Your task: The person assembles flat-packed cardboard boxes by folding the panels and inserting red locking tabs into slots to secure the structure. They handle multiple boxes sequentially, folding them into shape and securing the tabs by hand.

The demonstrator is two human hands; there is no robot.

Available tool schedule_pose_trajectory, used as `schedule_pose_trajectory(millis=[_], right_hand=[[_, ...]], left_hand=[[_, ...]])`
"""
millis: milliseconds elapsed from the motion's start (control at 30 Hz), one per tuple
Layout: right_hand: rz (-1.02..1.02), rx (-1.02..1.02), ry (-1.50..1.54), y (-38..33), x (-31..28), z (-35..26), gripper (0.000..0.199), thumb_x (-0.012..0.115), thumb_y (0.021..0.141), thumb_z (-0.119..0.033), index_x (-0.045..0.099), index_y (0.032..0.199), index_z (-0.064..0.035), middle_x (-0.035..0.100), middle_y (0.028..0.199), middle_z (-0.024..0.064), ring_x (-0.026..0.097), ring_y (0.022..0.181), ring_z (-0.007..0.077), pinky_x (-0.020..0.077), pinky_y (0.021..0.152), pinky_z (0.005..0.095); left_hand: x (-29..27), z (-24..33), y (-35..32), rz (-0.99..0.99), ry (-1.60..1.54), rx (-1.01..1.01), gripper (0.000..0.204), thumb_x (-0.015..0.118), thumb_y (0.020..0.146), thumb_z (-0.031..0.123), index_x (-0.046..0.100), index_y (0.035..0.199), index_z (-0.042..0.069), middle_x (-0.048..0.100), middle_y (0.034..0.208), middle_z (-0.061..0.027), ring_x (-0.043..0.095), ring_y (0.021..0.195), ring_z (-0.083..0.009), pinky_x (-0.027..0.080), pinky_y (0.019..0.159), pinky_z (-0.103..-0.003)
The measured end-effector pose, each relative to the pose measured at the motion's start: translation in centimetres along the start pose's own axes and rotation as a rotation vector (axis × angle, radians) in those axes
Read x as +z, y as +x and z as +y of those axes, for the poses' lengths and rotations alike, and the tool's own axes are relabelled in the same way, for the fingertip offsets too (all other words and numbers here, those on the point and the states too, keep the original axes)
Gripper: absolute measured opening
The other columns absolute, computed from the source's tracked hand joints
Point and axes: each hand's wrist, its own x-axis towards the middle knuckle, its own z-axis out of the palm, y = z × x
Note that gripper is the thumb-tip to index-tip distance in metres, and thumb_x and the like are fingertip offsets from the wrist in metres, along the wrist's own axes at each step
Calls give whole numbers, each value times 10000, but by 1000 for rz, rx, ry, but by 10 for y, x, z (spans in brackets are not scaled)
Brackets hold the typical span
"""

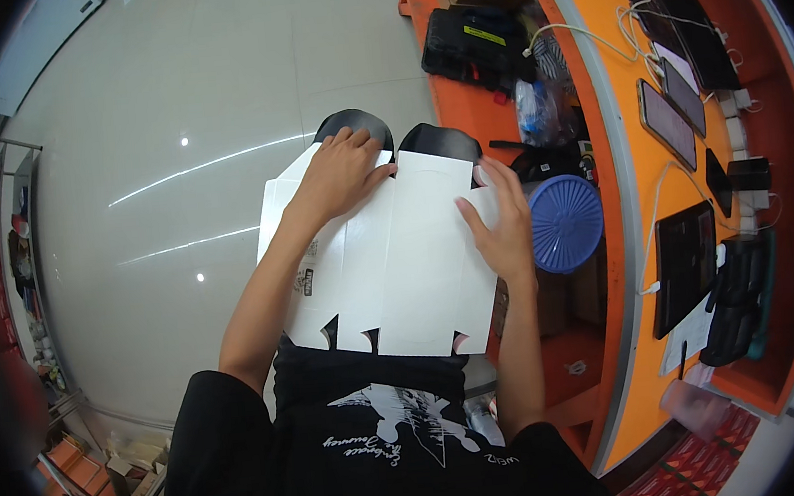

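A white flat cardboard box blank [417, 256] lies across my lap, with crease lines, a small dark print on its left part and notches along its near edge. My left hand [343, 172] rests on the far left part, fingers bent over the far edge and thumb beside a slot. At the far right corner, my right hand [501, 225] grips the blank's edge, thumb on the top face and fingers along the outer side. Two rounded black shapes show past the far edge.
On my right runs an orange counter [647, 358] with phones, a tablet [685, 268], cables and chargers. The shelf below it holds a black case [474, 48], plastic bags and a blue round lid [567, 224]. Shelving with boxes [138, 474] stands left, beyond the shiny tiled floor [186, 106].
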Motion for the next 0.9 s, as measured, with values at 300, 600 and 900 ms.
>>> schedule_pose_trajectory(millis=[300,600,900], right_hand=[[-420,-23,-294,62,35,-25,687,821,867,-394,632,1353,53,599,1354,184,555,1283,362,443,1105,432],[-431,-72,-354,66,31,-34,647,836,845,-365,645,1308,44,622,1258,161,584,1216,352,463,1056,444],[-507,-41,-344,70,27,-33,715,849,828,-383,635,1344,64,592,1312,173,557,1287,343,465,1082,447]], left_hand=[[3,-4,-12,110,-41,-48,349,728,948,317,720,1043,-18,687,1101,-127,608,1083,-295,487,966,-418],[9,-8,-19,207,-79,-44,205,629,1001,176,727,1013,-4,688,1012,-124,617,1032,-297,487,945,-412],[14,-7,-12,216,-56,-23,158,610,890,53,709,993,-14,668,1013,-140,605,1037,-292,482,907,-399]])
